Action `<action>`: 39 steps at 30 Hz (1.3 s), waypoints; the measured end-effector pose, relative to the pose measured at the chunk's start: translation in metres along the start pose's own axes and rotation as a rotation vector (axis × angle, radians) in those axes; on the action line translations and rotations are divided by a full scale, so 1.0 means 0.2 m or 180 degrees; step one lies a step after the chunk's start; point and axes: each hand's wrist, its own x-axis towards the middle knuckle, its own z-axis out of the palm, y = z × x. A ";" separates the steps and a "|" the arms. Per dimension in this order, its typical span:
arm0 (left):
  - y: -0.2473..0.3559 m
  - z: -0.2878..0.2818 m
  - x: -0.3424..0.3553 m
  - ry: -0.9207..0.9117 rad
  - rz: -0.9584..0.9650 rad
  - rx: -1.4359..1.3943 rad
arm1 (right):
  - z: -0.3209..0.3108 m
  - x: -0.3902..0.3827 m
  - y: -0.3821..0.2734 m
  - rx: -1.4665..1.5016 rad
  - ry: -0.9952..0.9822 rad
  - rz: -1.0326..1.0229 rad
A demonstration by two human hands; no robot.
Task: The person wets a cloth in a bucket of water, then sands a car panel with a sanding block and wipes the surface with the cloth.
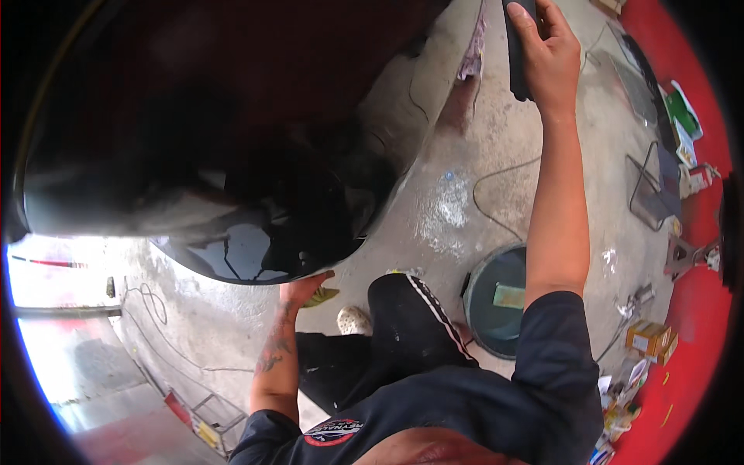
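A large glossy black curved panel (pixel 256 93), apparently part of a vehicle, fills the upper left. My right hand (pixel 546 54) grips a long dark block (pixel 518 70) in the air to the right of the panel. At the panel's lower edge, my left hand (pixel 298 288) is partly hidden, with a yellow-green cloth (pixel 318 297) in its fingers. My legs in black trousers (pixel 403 325) and a pale perforated shoe (pixel 353 320) are below.
A round dark container (pixel 494 329) stands on the concrete floor (pixel 442 209) by my right leg, with a cable (pixel 484 201) beside it. Folded metal stands (pixel 651 194), cardboard boxes (pixel 649 339) and clutter line the red wall (pixel 682 372); a metal frame (pixel 209 418) lies lower left.
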 end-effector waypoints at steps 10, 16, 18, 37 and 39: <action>0.09 0.02 -0.13 0.0108 -0.0746 -0.0037 | 0.12 0.11 0.06 -0.0366 -0.0274 -0.0187; 0.14 0.00 -0.15 0.0333 -0.0664 -0.0230 | 0.13 0.27 0.09 -0.0437 -0.0486 0.0167; 0.15 -0.01 -0.16 0.0335 -0.0649 -0.0226 | 0.13 0.27 0.08 -0.0330 -0.0459 0.0377; 0.12 0.01 -0.12 0.0304 -0.0824 -0.0044 | 0.10 0.29 0.11 -0.0853 -0.0586 -0.0016; 0.12 0.01 -0.12 0.0276 -0.0751 -0.0020 | 0.10 0.29 0.11 -0.0805 -0.0570 -0.0009</action>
